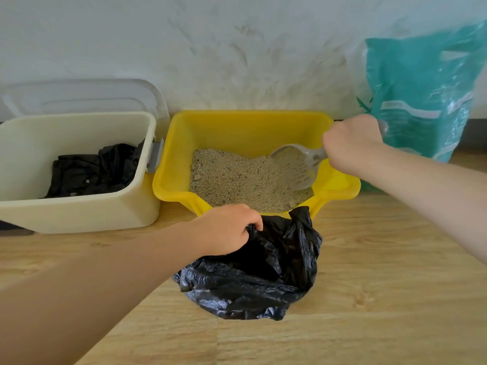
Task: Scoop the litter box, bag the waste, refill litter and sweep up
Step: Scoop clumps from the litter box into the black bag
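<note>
Wood-grain plank floor (369, 259) is lying beneath left hand (226, 229) gripping crumpled black plastic bag (263, 272); right hand (351, 143) is clutching grey slotted scoop (297, 164) inside yellow plastic litter box (245, 127), white textured wall (237, 48) beyond.

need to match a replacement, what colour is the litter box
Bright yellow litter box, seen in the head view.

Wooden floor (369, 299) bears yellow litter box (245, 127), cream bin (79, 212), teal bag (421, 101).

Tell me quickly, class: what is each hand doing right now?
Left hand: fingers closed on the edge of the black bag.
Right hand: fingers closed round the handle of the grey scoop.
</note>
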